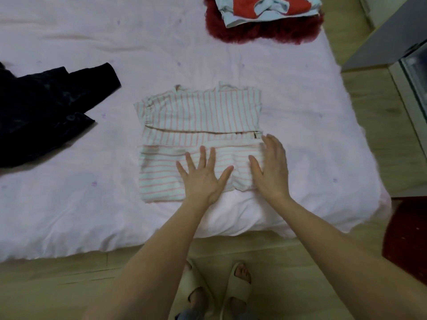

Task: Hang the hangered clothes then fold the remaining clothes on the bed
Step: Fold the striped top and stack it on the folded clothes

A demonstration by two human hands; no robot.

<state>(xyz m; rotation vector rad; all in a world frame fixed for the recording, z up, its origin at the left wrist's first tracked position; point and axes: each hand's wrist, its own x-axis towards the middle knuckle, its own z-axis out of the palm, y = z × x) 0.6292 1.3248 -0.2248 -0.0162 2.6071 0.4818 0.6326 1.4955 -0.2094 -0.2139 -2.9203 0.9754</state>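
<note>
A white garment with pink stripes point(196, 116) lies partly folded in the middle of the pale pink bed point(92, 204). Its lower part is doubled over the rest. My left hand point(203, 174) lies flat with spread fingers on the folded lower part. My right hand point(272, 167) presses flat on the garment's right edge. Neither hand grips anything. A dark navy garment point(46, 109) lies unfolded at the bed's left side.
At the bed's far end a folded light blue and red garment point(268, 9) rests on a dark red fluffy piece point(265, 32). Wooden floor runs along the near edge, where my feet stand in slippers point(238, 289). A grey cabinet point(392, 42) stands at the right.
</note>
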